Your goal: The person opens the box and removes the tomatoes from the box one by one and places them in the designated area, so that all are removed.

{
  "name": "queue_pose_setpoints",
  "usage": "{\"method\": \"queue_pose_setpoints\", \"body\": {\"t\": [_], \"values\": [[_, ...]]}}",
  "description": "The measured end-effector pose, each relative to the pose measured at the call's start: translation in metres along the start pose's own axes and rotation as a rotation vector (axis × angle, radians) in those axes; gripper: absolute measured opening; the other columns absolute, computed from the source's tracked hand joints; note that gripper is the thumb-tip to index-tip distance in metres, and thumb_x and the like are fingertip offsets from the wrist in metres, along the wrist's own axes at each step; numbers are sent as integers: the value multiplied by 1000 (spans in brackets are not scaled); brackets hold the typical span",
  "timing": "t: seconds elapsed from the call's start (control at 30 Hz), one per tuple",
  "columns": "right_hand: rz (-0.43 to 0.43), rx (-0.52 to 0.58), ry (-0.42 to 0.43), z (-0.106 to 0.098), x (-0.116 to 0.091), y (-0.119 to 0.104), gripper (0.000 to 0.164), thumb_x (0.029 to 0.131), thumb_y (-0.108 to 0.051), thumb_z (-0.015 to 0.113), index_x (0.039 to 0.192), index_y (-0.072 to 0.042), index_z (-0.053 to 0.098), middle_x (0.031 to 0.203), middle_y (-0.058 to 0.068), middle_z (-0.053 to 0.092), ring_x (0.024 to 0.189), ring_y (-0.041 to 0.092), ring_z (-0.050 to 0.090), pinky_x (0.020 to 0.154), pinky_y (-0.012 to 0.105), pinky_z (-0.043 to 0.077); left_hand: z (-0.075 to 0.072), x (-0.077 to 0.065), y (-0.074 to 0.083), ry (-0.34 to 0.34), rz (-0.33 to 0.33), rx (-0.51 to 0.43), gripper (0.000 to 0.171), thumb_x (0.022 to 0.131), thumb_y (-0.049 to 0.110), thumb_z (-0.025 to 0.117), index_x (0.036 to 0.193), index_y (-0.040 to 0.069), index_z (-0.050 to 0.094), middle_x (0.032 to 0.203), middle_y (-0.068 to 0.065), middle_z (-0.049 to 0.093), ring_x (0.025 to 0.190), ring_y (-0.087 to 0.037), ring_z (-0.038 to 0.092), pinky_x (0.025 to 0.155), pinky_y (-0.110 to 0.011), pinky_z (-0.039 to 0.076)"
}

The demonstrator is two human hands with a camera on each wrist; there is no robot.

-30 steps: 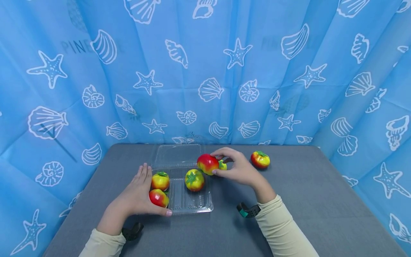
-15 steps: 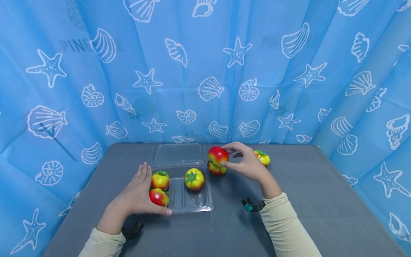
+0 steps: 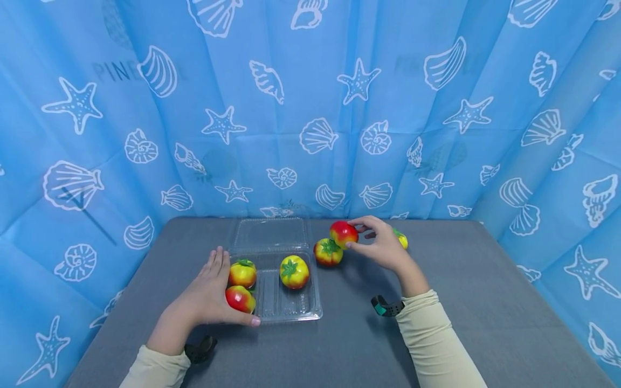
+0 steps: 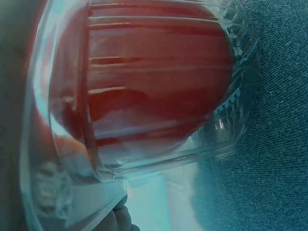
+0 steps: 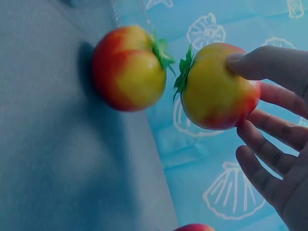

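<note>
My right hand pinches a red-and-yellow toy tomato between thumb and fingers, raised above the table. In the right wrist view its green leafy top faces another toy tomato standing on the table. My left hand, fingers straight and thumb spread, rests along the left side of a clear plastic clamshell box. Inside the box are a yellow toy tomato at right and two more at left, one yellow and one redder. Through the box wall, the left wrist view shows a red toy tomato.
The box's transparent lid lies folded back toward the curtain. Another toy tomato sits on the grey table, partly hidden behind my right hand. The patterned curtain hangs behind the table and along its sides.
My right hand has carried its toy tomato to the right, away from the box, uncovering the one on the table beside the box. My left hand stays where it was.
</note>
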State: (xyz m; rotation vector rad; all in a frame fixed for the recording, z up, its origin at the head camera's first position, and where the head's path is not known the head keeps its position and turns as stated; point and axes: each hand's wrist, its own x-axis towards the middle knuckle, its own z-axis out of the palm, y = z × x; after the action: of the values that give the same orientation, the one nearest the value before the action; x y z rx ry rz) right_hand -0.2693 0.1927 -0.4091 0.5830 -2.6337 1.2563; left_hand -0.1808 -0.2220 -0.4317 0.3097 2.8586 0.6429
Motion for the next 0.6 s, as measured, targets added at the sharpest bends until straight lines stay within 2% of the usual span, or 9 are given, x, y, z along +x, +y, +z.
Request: {"method": "queue_pose_setpoints", "body": {"t": [0.2, 0.6], "values": [[44, -26, 13, -4, 0, 7, 46, 90, -16, 86, 131, -5, 71, 132, 17, 68, 118, 42, 65, 100, 62, 57, 0, 0, 0, -6, 2, -3, 164, 55, 85, 84, 168, -4, 7, 177, -27, 0, 163, -53, 1, 126, -74, 20], [70, -76, -1, -6, -2, 12, 46, 90, -14, 85, 132, -3, 70, 131, 20, 68, 118, 44, 64, 101, 62, 56, 0, 0, 0, -6, 5, 1, 163, 56, 86, 84, 168, -5, 8, 177, -28, 1, 163, -53, 1, 127, -73, 19]]}}
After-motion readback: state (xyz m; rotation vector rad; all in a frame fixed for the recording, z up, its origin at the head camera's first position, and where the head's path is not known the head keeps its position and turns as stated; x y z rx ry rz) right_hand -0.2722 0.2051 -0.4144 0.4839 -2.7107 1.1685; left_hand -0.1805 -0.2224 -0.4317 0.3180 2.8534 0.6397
